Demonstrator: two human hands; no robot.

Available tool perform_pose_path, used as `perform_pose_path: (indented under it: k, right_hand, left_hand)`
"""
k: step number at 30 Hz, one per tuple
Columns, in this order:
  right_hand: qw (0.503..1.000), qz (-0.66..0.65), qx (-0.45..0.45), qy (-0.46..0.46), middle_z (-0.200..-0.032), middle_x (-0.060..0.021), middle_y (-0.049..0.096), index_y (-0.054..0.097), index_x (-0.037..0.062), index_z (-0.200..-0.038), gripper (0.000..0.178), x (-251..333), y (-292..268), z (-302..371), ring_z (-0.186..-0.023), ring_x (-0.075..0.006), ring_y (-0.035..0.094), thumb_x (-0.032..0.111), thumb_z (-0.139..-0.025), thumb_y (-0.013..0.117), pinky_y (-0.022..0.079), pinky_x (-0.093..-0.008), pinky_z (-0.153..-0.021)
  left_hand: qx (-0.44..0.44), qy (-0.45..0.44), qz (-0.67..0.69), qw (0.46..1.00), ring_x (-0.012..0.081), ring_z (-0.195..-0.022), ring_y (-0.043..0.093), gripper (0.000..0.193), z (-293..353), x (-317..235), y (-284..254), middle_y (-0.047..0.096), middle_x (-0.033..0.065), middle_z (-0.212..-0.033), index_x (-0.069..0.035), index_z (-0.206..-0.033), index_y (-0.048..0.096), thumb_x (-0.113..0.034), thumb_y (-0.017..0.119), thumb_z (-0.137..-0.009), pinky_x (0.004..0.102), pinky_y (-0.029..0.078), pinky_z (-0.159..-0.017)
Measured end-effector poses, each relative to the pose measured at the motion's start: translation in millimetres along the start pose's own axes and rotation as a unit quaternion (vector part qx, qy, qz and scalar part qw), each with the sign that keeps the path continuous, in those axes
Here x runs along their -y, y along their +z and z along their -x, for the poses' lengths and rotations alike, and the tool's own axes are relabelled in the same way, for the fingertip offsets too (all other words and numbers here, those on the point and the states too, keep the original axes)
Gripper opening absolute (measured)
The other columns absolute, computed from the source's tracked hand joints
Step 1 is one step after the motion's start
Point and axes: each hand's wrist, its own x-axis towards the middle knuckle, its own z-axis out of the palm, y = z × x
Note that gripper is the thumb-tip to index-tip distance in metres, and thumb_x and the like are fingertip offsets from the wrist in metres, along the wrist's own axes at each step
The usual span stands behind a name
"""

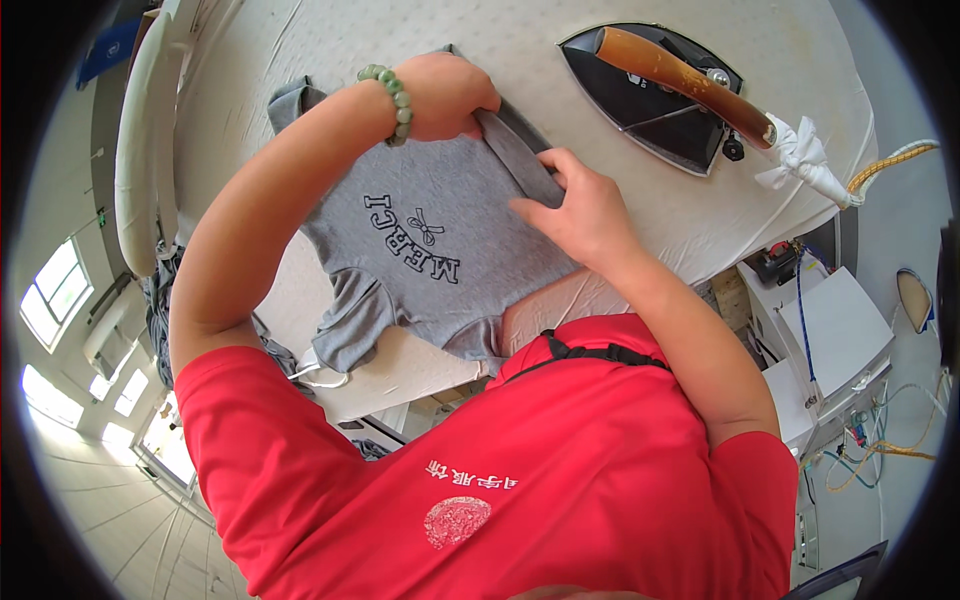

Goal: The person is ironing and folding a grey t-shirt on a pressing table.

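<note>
A grey T-shirt (355, 215) with dark outlined lettering and a small bow on its front lies spread on a pale padded ironing table (330, 30). Along its far right edge runs a turned-over band of darker grey cloth (520, 155). My left hand (445, 95), with a bracelet of green beads at the wrist, is closed on the far end of this band; its fingertips are partly hidden. Nearer to me, my right hand (585, 210) pinches the same band between thumb and fingers. A short sleeve (355, 315) hangs loosely bunched towards my body.
To the right of the shirt rests a black iron (650, 100) with a brown handle, its cord end wrapped in white cloth (803, 155). A padded arm (145, 150) stands at the left. White boxes (845, 325) and loose cables (880, 445) lie beyond the table's right edge.
</note>
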Motion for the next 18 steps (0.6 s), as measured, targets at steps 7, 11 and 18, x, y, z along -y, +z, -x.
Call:
perform_pose_path:
  k: [7,11,18]
  right_hand:
    - [0.991,0.053,0.098,0.068,-0.084,-0.0229,0.072,0.073,-0.0037,-0.104,0.037,-4,-19,-5,-0.079,-0.0316,0.075,0.025,-0.084,0.083,0.055,-0.0409,-0.074]
    - [0.985,0.035,0.122,0.113,-0.081,-0.0237,0.071,0.074,-0.0046,-0.099,0.034,-5,-25,-2,-0.079,-0.0319,0.075,0.026,-0.085,0.081,0.055,-0.0406,-0.073]
    - [0.994,0.087,0.039,0.047,-0.086,-0.0234,0.073,0.074,-0.0032,-0.103,0.035,-25,-18,13,-0.079,-0.0336,0.074,0.025,-0.084,0.082,0.056,-0.0416,-0.073]
  left_hand:
    - [0.013,-0.020,-0.038,0.999,0.0375,-0.096,0.069,0.025,-6,-9,-4,0.073,0.0129,-0.093,-0.006,-0.095,0.073,-0.028,0.080,-0.086,0.0478,0.053,-0.091]
    - [-0.023,-0.005,-0.099,0.995,0.0347,-0.095,0.070,0.033,-6,-7,2,0.074,0.0123,-0.091,-0.006,-0.091,0.074,-0.037,0.081,-0.085,0.0454,0.052,-0.091]
    - [-0.029,-0.057,-0.192,0.979,0.0305,-0.091,0.071,0.047,-4,3,-14,0.073,0.0101,-0.081,-0.008,-0.078,0.075,-0.054,0.083,-0.074,0.0403,0.050,-0.094]
